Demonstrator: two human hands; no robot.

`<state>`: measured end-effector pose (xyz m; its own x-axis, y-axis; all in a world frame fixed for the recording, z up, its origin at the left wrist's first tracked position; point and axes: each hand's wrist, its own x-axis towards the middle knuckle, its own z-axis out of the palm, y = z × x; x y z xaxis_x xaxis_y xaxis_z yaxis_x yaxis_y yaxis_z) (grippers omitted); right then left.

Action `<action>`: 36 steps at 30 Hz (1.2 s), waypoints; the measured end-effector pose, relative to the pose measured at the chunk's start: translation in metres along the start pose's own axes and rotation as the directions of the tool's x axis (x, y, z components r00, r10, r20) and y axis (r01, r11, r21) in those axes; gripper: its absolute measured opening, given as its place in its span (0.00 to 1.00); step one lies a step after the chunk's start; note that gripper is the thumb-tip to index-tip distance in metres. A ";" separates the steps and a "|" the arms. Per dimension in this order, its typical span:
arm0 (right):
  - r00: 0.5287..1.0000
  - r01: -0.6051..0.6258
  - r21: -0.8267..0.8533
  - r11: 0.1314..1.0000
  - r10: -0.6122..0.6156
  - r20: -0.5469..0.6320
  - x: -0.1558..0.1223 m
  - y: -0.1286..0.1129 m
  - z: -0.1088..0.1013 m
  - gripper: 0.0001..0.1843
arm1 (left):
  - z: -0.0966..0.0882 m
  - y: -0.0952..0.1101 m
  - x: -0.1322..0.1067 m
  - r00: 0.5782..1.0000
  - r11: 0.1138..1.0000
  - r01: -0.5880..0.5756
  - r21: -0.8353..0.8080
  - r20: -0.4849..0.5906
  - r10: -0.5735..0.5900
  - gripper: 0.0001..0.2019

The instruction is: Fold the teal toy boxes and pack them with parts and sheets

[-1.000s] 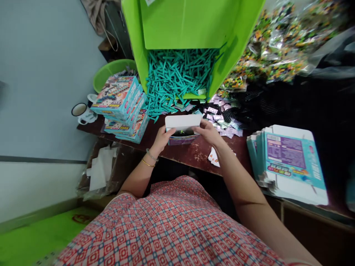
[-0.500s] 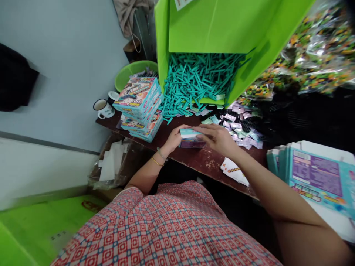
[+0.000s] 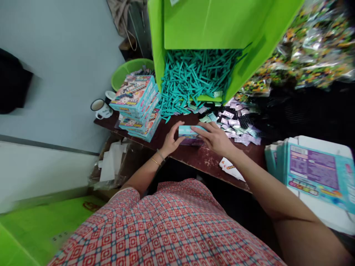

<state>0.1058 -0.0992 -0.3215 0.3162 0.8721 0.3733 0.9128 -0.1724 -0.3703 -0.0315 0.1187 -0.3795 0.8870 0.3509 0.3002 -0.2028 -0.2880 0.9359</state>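
A small light-blue and purple carton (image 3: 185, 130) stands on edge on the dark red table in front of me, its narrow blue side facing up. My left hand (image 3: 171, 141) grips its left end, with the thumb on the near side and the fingers behind. My right hand (image 3: 216, 139) holds the right part, its fingers lying across the top edge and covering that end. To the left rises a stack of similar printed boxes (image 3: 133, 92). Printed cards (image 3: 232, 169) lie near the table edge, below my right wrist.
A green bin (image 3: 205, 24) spills turquoise pen-like sticks (image 3: 194, 75) toward me. Small sachets (image 3: 234, 123) lie right of it. Flattened cartons (image 3: 313, 166) are stacked at right, bags of colourful pieces (image 3: 313, 55) behind. An enamel mug (image 3: 101, 109) and green basin (image 3: 119, 75) stand left.
The white strip seen along the carton's top has gone, and a blue face shows there now. My left thumb and fingers have spread apart around its end. The view has shifted slightly.
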 end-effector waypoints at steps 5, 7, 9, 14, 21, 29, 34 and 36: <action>0.942 -0.102 0.297 0.949 0.189 -0.279 -0.017 -0.007 -0.025 0.32 | -0.001 0.006 -0.038 0.952 0.946 0.300 -0.122 -0.020 -0.305 0.33; 0.892 -0.122 0.395 0.911 0.275 -0.359 -0.025 -0.014 -0.039 0.36 | -0.023 0.037 -0.042 0.958 0.973 0.200 -0.116 -0.183 -0.219 0.30; 0.854 -0.112 0.461 0.880 0.322 -0.409 -0.030 -0.019 -0.051 0.36 | -0.061 0.077 -0.028 0.906 0.998 -0.002 0.065 -0.422 0.030 0.29; 0.838 -0.188 0.535 0.824 0.419 -0.351 -0.043 -0.016 -0.052 0.18 | -0.170 0.137 0.047 0.599 0.674 -0.145 0.724 -0.478 0.642 0.27; 0.934 -0.298 0.546 0.783 0.356 -0.001 -0.068 -0.010 0.002 0.19 | -0.196 0.095 0.050 0.895 0.622 -0.145 0.769 -0.166 0.414 0.29; 0.969 -0.218 0.663 0.716 0.237 0.063 0.053 -0.015 0.049 0.29 | -0.280 0.096 0.105 0.769 0.866 0.149 0.478 -0.606 0.202 0.41; 0.865 -0.274 0.803 0.529 0.500 -0.034 0.196 -0.012 0.109 0.57 | -0.294 0.069 0.144 0.894 0.913 0.356 0.198 -0.355 -0.272 0.40; 0.820 -0.305 0.827 0.473 0.572 -0.025 0.242 -0.016 0.133 0.65 | -0.279 0.065 0.140 0.933 0.939 0.248 0.240 -0.321 -0.164 0.35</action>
<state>0.1328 0.1753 -0.3382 0.7874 0.6055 0.1156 0.1217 0.0311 -0.9921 -0.0362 0.3977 -0.2252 0.7274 0.6607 0.1855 0.1290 -0.3972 0.9086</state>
